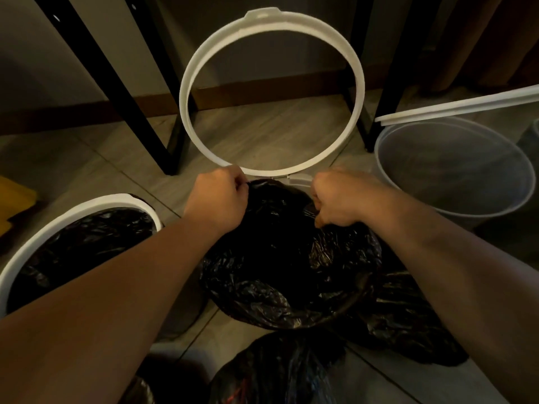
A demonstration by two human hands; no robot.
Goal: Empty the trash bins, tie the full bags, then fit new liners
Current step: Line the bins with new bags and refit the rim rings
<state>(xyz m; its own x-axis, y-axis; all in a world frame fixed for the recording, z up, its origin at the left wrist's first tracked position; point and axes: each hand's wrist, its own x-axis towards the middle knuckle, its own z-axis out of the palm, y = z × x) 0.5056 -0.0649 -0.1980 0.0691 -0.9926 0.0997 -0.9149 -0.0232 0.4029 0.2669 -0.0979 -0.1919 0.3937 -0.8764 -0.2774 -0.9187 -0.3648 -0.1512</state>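
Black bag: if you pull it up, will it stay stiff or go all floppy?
Probably floppy: the bag is crinkled all over and bunches where the left hand and right hand pinch it. Its shine suggests it could be slippery. Weight is hard to judge, since nothing inside shows.

No readable text — no labels, brands or numbers anywhere.

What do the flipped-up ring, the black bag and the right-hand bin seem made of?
The ring looks like rigid white plastic, matte, with a moulded tab on top. The black bag is thin plastic film: glossy, crumpled, sharp highlights. The right bin is probably frosted translucent plastic, judging by its hazy see-through wall.
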